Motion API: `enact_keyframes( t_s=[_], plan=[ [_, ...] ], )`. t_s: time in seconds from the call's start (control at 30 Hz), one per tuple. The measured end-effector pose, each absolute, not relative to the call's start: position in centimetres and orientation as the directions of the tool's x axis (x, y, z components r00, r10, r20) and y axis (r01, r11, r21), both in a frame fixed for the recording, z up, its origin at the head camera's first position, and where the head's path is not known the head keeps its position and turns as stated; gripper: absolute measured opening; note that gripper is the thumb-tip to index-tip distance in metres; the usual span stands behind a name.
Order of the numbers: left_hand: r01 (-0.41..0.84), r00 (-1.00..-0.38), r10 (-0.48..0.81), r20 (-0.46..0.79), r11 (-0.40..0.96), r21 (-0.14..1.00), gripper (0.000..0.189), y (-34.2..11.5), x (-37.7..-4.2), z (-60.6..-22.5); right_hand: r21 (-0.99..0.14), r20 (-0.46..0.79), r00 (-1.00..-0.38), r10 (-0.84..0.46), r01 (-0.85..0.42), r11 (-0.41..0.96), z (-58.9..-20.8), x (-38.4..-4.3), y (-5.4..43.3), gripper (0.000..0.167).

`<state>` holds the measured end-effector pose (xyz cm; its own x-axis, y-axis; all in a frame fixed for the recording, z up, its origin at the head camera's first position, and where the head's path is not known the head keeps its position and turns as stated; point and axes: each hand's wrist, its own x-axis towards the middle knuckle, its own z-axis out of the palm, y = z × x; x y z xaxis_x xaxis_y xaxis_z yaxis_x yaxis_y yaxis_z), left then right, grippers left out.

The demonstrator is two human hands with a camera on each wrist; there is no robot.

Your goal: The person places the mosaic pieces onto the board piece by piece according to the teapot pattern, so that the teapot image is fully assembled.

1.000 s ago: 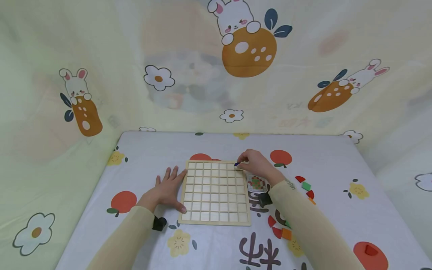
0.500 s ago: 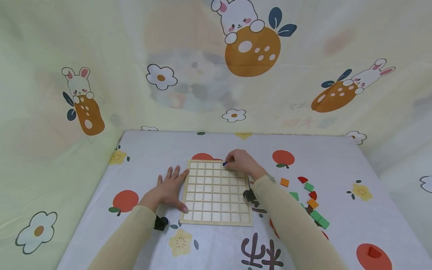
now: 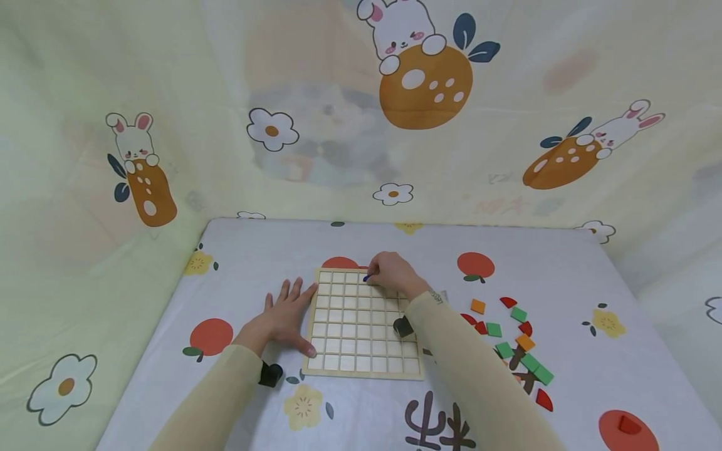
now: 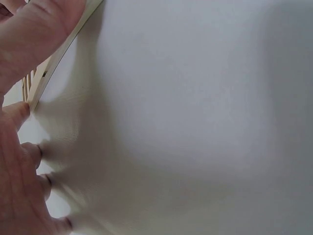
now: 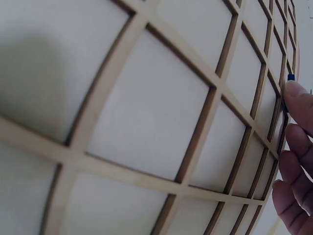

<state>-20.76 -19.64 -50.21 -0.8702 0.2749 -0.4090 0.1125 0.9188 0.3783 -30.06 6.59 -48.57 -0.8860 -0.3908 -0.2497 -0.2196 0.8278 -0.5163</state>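
Here comes the right hand (image 3: 395, 274), fingertips pinching a small dark-blue piece (image 3: 366, 278) at the far row of a square, pale wooden grid board (image 3: 350, 332), and it has just travelled left, from the far right corner cell to about mid-row! That suggests the work is along this row, the piece not yet let go; whether it touches the board, I can't tell. The other fingers curl in beneath the pinch, the forearm slanting in from lower right across the board's right side.

Over to the left hand (image 3: 286, 319), well apart from its partner and staying put: fingers spread, thumb on the near end of the board's left rim, index fingertip at the far end. It grips nothing, and seems to be steadying the board.

Further out, the right sleeve (image 3: 479, 369) has swung left and uncovered more loose bits on the white, fruit-printed cloth surface (image 3: 350, 432): an orange square tile (image 3: 477, 306), a green square tile (image 3: 519, 314), a red quarter-round tile (image 3: 507, 302) and others, with one lone red tile (image 3: 628, 425) well off at lower right
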Motion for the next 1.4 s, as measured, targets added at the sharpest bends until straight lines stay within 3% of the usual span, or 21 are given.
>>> enact_keyframes(
  t_s=[0.7,1.4],
  plan=[
    [0.121,-0.868,0.281,-0.411,0.92,0.373,0.139,-19.8,-20.8,-50.3,-0.53,-0.279,-0.905,-0.321,-0.134,0.837,-49.1,-30.5,5.6,0.009],
    [0.115,-0.869,0.271,-0.413,0.924,0.366,0.139,-19.6,-20.9,-50.4,-0.499,-0.271,-0.89,-0.367,-0.196,0.844,-48.6,-30.5,5.7,0.006]
  ],
)
